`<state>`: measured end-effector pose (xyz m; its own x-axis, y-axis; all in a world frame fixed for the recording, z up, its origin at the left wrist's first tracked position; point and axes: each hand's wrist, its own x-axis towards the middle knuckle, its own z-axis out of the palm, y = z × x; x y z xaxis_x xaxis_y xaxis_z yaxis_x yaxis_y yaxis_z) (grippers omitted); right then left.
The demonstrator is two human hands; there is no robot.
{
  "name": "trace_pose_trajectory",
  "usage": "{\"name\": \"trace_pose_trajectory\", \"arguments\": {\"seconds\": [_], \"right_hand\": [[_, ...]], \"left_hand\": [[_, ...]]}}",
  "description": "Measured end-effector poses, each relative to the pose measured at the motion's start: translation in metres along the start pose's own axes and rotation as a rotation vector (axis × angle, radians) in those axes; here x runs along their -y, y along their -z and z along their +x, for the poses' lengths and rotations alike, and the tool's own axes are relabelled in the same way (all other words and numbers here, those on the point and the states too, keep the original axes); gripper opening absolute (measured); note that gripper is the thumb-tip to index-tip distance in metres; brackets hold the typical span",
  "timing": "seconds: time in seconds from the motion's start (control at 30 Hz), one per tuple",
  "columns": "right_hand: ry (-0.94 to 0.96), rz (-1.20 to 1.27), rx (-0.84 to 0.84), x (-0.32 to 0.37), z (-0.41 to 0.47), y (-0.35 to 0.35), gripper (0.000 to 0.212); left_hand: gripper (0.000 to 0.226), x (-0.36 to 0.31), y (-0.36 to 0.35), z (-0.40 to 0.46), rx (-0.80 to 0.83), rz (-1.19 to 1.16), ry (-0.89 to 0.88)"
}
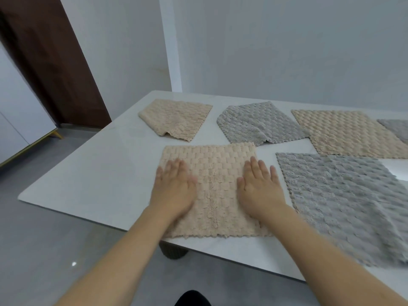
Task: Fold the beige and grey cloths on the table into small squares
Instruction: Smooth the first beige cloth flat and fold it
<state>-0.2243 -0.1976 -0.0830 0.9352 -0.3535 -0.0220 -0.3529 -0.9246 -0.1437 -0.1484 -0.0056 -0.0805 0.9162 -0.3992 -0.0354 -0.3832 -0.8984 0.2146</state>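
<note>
Left hand (pixel 174 186) and right hand (pixel 260 186), each grip open and flat, press the near beige cloth (pixel 215 191) at the white desk's (pixel 106 164) front edge, beside the grey cloth (pixel 344 195).

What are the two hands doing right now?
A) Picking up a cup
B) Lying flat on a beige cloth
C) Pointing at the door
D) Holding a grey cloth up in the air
B: the left hand and the right hand both lie flat, fingers straight, on the beige cloth nearest the person.
</note>
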Motion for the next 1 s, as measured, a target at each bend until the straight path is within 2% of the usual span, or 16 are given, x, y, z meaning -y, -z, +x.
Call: {"name": "trace_pose_trajectory", "arguments": {"seconds": [0.13, 0.2, 0.3, 0.43, 0.63, 0.7, 0.83, 1.0], "right_hand": [[0.199, 0.063, 0.038, 0.022, -0.036, -0.016, 0.069], [0.179, 0.047, 0.038, 0.01, -0.047, -0.017, 0.074], [0.071, 0.056, 0.052, -0.012, -0.052, -0.012, 0.06], [0.047, 0.009, 0.09, -0.008, -0.039, -0.004, 0.061], [0.215, 0.079, 0.03, 0.037, 0.042, 0.021, 0.058], [0.231, 0.108, 0.02, 0.042, 0.066, 0.015, 0.056], [0.154, 0.05, 0.036, 0.034, 0.076, -0.016, 0.057], [0.153, 0.046, 0.026, 0.032, 0.084, -0.022, 0.057]], "left_hand": [[0.061, -0.025, -0.022, -0.042, -0.015, -0.006, -0.13], [0.062, -0.009, -0.022, -0.048, 0.0, 0.033, -0.122], [0.062, 0.021, -0.015, -0.049, 0.017, 0.06, -0.086], [0.063, 0.03, 0.002, -0.035, 0.022, 0.14, -0.044], [0.059, -0.019, 0.034, 0.04, -0.146, 0.055, -0.248], [0.056, -0.022, 0.031, 0.07, -0.121, 0.029, -0.277], [0.055, -0.004, -0.008, 0.086, -0.008, 0.019, -0.191], [0.056, -0.001, -0.015, 0.092, -0.014, 0.031, -0.161]]}}
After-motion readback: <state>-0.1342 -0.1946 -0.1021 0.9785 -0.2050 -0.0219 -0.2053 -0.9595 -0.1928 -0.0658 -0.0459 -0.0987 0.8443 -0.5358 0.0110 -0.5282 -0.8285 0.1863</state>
